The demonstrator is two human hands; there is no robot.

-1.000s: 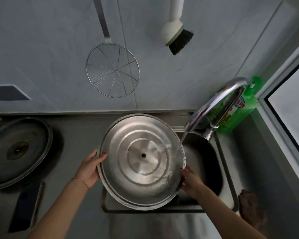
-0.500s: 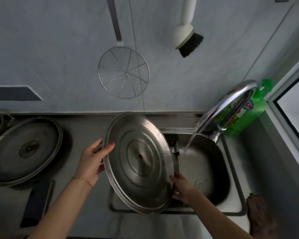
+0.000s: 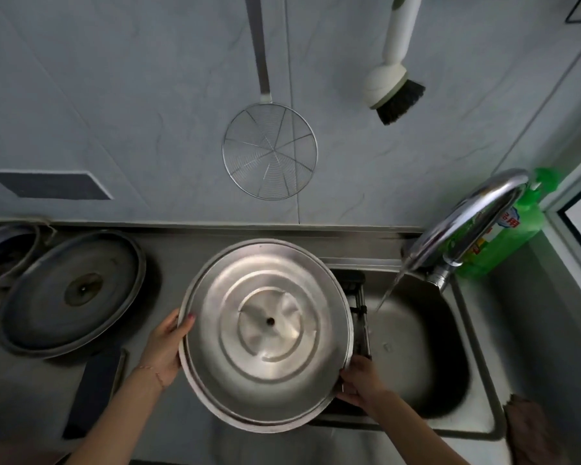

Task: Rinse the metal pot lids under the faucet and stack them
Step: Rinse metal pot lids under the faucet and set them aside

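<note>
A big round metal pot lid [image 3: 265, 333] with raised rings and a small centre hole is held over the left edge of the sink [image 3: 477, 374], its underside facing me. My left hand [image 3: 166, 347] grips its left rim. My right hand [image 3: 358, 380] grips its lower right rim. The curved chrome faucet [image 3: 463, 223] at the right runs a thin stream into the basin, to the right of the lid. A second, darker lid [image 3: 71, 293] lies flat on the counter at the left.
A wire skimmer [image 3: 269, 151] and a white brush [image 3: 394, 85] hang on the wall. A green soap bottle [image 3: 503, 236] stands behind the faucet. A brown rag [image 3: 534, 431] lies at the sink's right corner, a dark phone [image 3: 94, 391] on the counter, a pot [image 3: 4, 253] far left.
The lid has moved left, out of the water stream, and was tipped on edge half a second ago; it now faces me flat again. Both hands kept their grip.
</note>
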